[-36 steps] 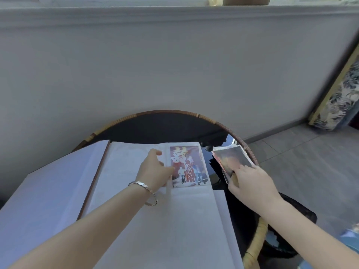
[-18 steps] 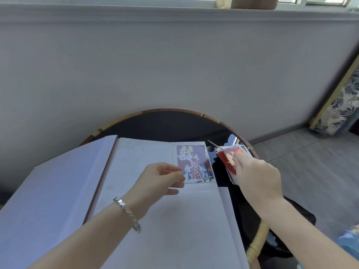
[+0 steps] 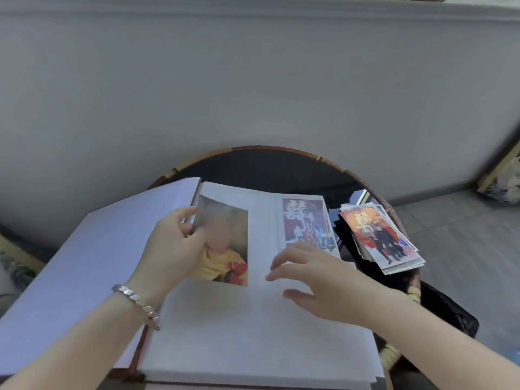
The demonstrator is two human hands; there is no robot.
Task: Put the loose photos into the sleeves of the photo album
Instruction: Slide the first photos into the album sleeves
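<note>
now the left hand (image 3: 171,249) pinches a loose photo (image 3: 225,243) by its left edge, holding it over the open photo album (image 3: 253,333). just right of it the right hand (image 3: 318,280) hovers above the page, fingers spread and empty. beyond those fingers a sleeved photo (image 3: 306,223) sits in the page's far corner. farther right lies the photo stack (image 3: 382,237).

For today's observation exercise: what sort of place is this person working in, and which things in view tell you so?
Probably a room in a home, by a window. A round rattan-rimmed table stands against a plain wall under a window sill, the floor is tiled, and a photo album lies open beside a stack of loose photos.
</note>
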